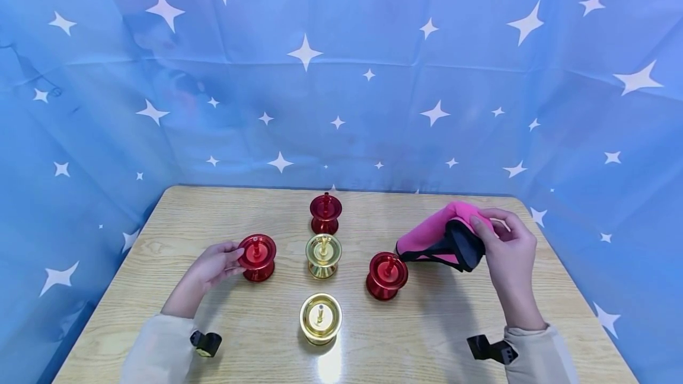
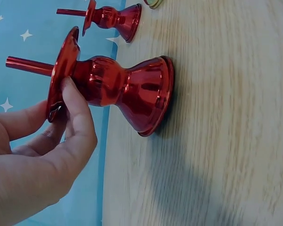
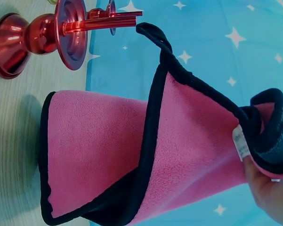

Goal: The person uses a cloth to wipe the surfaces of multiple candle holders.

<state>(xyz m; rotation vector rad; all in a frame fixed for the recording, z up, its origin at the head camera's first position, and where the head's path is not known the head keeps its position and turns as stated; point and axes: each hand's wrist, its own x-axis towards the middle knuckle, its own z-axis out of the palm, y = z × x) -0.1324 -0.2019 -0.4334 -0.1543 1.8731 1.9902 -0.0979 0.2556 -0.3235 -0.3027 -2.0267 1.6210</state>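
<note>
At the left, a shiny red candlestick [image 1: 258,253] with an upright spike stands on the table. My left hand [image 1: 216,262] pinches the edge of its dish between thumb and fingers, as the left wrist view shows closely. On the right side, my right hand [image 1: 509,248] holds a pink towel [image 1: 429,230] with black edging by its upper end. Folded, the towel hangs down, and a white label [image 3: 240,142] shows near the fingers. A second red candlestick [image 1: 386,277] stands beside the towel's left end; whether they touch I cannot tell.
A third red candlestick [image 1: 325,212] stands at the back middle. In front of it come a gold candlestick [image 1: 323,256] and another gold candlestick [image 1: 320,320] nearer me. The wooden table [image 1: 176,218] ends at a blue star-patterned curtain [image 1: 368,10].
</note>
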